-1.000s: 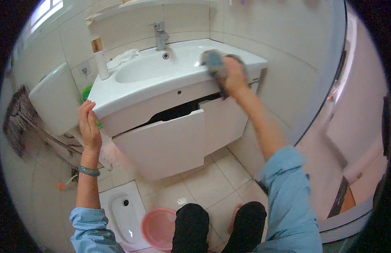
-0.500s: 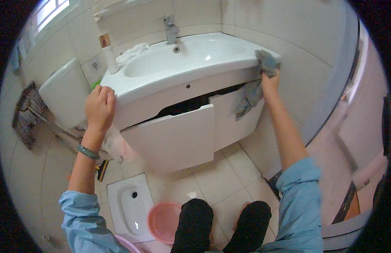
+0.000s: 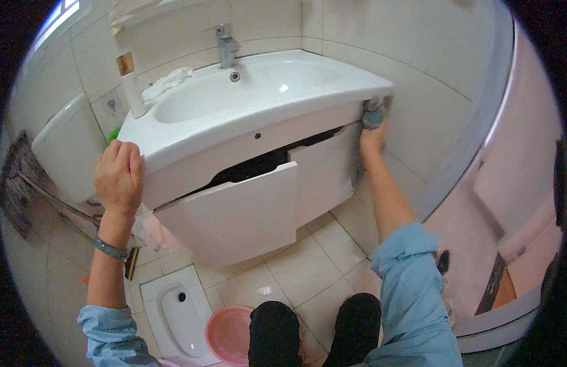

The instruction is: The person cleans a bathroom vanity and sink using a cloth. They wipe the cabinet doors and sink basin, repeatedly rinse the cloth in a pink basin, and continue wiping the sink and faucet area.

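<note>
My left hand (image 3: 118,177) is closed over the left front corner of the white washbasin (image 3: 234,119), thumb toward the basin. At the right end of the vanity cabinet (image 3: 234,214), just under the basin's rim, my right hand (image 3: 373,136) grips a grey-blue cloth (image 3: 374,116). Part of the cloth hangs down by the cabinet's right side, half hidden behind it. The cabinet's two white doors stand slightly ajar at the top, with a dark gap above them. A chrome tap (image 3: 226,46) rises behind the bowl.
A white bottle (image 3: 132,88) and a crumpled white cloth (image 3: 170,82) lie on the basin's left side. On the floor are a squat toilet (image 3: 179,318), a pink basin (image 3: 228,336) and a squeegee (image 3: 132,263). A mop (image 3: 17,183) leans at far left.
My right hand has lowered the cloth from the basin's right corner to the side of the cabinet below the rim. My left hand stays on the left corner. The whole view has shifted slightly.
</note>
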Available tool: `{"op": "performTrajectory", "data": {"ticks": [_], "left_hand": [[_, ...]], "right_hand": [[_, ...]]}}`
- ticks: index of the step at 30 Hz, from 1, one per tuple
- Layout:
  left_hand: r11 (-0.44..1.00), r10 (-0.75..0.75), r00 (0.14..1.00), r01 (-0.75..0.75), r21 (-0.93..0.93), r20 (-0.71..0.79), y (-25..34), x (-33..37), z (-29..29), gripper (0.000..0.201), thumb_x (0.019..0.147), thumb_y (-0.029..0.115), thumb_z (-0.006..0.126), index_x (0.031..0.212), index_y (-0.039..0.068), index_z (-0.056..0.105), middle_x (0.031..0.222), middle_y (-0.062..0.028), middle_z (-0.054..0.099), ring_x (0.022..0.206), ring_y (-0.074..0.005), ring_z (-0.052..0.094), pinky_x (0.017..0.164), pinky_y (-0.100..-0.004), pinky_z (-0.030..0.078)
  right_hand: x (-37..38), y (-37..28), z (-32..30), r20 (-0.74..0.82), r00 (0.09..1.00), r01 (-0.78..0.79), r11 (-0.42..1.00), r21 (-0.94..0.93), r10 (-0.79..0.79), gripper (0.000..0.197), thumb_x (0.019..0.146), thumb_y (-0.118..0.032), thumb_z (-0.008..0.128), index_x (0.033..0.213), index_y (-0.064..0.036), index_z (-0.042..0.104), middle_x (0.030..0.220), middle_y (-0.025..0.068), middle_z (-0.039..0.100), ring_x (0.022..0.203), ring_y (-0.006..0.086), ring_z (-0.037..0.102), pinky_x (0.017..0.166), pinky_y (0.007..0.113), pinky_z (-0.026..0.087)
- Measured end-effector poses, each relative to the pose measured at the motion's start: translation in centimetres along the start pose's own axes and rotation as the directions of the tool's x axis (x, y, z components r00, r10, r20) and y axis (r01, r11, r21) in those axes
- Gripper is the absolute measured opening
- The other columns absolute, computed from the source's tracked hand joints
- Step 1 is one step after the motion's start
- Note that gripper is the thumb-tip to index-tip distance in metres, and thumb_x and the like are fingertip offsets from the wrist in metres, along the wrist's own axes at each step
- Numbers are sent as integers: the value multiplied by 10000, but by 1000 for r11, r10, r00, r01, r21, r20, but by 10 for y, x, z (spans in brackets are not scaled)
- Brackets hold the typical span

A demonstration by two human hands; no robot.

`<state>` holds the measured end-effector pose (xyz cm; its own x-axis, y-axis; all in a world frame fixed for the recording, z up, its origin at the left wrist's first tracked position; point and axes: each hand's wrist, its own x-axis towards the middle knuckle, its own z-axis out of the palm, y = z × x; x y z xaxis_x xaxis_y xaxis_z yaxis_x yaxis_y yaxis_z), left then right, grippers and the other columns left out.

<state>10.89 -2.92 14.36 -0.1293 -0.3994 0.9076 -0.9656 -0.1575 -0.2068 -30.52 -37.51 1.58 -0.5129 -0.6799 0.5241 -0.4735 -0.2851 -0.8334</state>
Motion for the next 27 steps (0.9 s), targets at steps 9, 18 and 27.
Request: {"op": "performTrajectory", "data": {"ticks": [9, 18, 27], "left_hand": [[998, -58, 998, 58, 20, -5, -5, -3, 11, 156, 879, 191, 465, 844, 72, 559, 842, -97, 530, 789, -296, 535, 693, -377, 419], [986, 127, 956, -151, 72, 263, 21, 15, -1, 296, 860, 275, 563, 1037, 38, 571, 993, -128, 569, 927, -327, 539, 830, -426, 422], [978, 145, 967, -171, 115, 207, 22, 9, 15, 406, 822, 306, 625, 1109, 25, 564, 1073, -141, 578, 947, -334, 556, 828, -401, 425]], "right_hand": [[-77, -66, -4, 68, 911, 383, 896, 223, -407, 674, 726, -153, 671, 1289, 58, 364, 1286, 260, 376, 1237, 404, 348, 1068, 449, 255], [-41, -56, -2, -22, 945, 322, 917, 236, -326, 538, 751, -55, 606, 1257, -32, 424, 1246, 207, 426, 1177, 379, 407, 1005, 444, 331], [89, -17, -19, 241, 962, -215, 909, 358, 133, 524, 821, -153, 561, 1312, -47, 411, 1311, 225, 437, 1215, 395, 418, 1004, 437, 353]]}}
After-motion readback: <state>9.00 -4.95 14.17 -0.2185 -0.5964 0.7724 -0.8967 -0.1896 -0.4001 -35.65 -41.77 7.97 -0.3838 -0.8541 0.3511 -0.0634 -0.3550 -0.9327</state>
